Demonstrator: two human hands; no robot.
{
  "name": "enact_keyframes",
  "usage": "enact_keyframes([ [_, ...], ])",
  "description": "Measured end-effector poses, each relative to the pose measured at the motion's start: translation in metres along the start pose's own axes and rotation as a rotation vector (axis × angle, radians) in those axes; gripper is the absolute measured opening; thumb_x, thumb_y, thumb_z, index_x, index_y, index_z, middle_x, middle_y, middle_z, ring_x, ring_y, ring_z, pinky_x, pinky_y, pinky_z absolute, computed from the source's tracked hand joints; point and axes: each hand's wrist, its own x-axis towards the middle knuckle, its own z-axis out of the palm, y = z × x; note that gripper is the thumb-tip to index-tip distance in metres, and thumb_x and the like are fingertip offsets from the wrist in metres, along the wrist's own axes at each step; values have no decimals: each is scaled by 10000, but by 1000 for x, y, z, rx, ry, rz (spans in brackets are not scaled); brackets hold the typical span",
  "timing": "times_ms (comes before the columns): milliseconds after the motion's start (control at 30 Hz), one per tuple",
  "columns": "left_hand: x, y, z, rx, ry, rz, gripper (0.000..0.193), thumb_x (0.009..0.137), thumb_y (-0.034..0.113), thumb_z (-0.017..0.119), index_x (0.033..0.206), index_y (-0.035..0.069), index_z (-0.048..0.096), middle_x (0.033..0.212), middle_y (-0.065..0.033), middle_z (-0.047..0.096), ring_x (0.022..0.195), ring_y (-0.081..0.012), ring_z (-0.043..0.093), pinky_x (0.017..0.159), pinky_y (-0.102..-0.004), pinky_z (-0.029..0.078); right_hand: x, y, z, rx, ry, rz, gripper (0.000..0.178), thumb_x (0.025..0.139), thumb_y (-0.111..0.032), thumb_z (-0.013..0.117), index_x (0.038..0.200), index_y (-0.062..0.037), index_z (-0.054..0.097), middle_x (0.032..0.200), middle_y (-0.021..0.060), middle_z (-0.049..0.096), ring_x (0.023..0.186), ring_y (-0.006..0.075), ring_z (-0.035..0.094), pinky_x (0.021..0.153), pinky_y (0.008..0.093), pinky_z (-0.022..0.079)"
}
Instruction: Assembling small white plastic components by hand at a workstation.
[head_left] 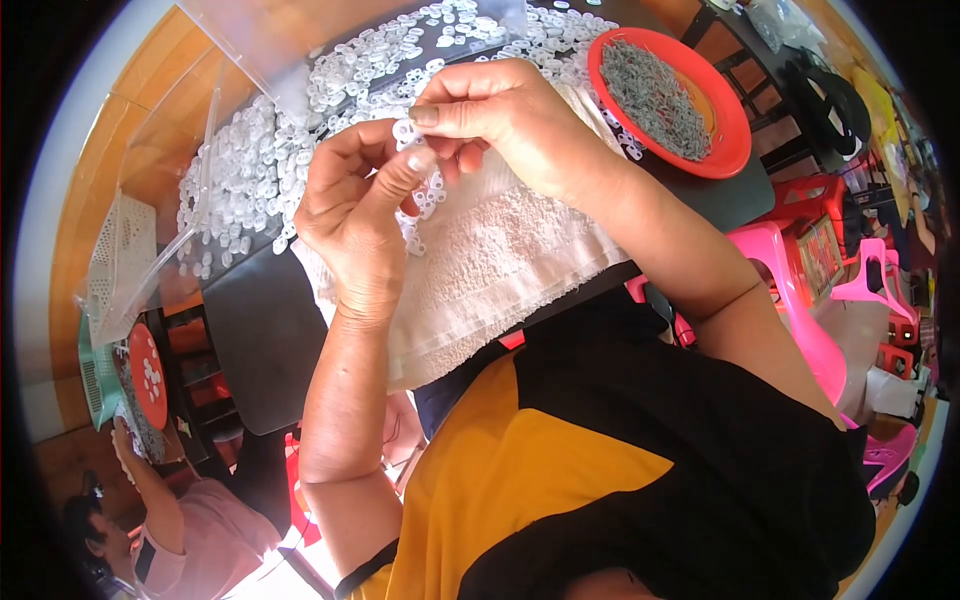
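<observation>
While my left hand (350, 210) pinches a small white plastic piece (404, 131) above the towel (500, 250), my right hand (510, 105) narrows at its upper edge; I can't tell whether it grips. I judge this a fitting step, next calling for steady alignment. I can read no writing on it.
</observation>
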Motion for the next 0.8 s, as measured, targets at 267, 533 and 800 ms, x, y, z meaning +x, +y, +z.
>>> enact_keyframes([
  [267,4,3,-4,6,-41,-181,108,907,77,662,898,-25,627,707,-55,627,551,-80,532,463,-212,404,1,7,4,-242,97,-197,117,920,-114,618,877,-12,655,687,-3,586,617,61,544,554,212,430],
  [533,2,2,-1,-27,-23,-230,128,915,95,650,888,-28,623,706,-65,626,533,-97,534,443,-218,399,1,10,4,-363,176,-320,111,922,-113,623,880,-13,644,700,-22,580,635,38,526,569,201,419],
  [800,4,0,-1,-147,-39,-269,126,916,90,641,906,-34,621,724,-78,634,534,-103,542,441,-222,396,2,10,5,-294,179,-254,114,925,-127,627,886,-21,646,705,-23,579,640,31,531,563,189,422],
])
